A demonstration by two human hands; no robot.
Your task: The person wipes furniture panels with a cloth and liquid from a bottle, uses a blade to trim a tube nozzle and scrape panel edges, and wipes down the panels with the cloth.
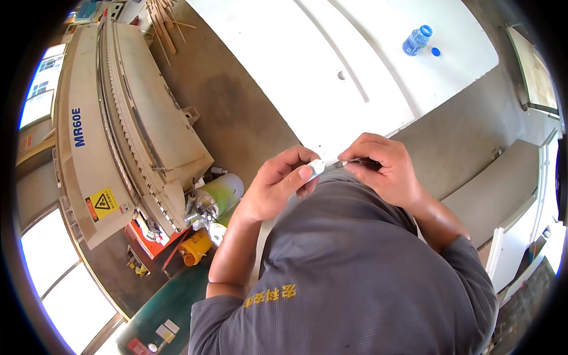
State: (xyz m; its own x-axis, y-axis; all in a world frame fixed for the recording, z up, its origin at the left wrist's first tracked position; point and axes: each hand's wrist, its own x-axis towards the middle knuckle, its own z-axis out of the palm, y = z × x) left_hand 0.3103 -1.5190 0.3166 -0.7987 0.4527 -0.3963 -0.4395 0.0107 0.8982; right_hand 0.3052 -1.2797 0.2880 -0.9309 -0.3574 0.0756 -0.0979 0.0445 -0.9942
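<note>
My left hand [283, 180] is closed around a small white object [316, 168], with the thumb pressed along its side. Just to the right, my right hand [381, 168] pinches a thin metallic piece [357, 160] between thumb and fingers, its tip pointing toward the white object. A small gap lies between the two. Both hands are in front of my grey shirt, close to the near corner of a white panel [278, 65]. On that panel stand a blue-labelled bottle [415, 42], open at the top, and a blue cap [435, 52] beside it.
A long machine marked MR60E [89, 142] runs along the left. Below it are a greenish cylinder [222, 192], a yellow container [195, 245] and a dark green tank [168, 310]. Wooden strips [163, 23] lie at the top left. Grey and white panels [503, 183] stand at the right.
</note>
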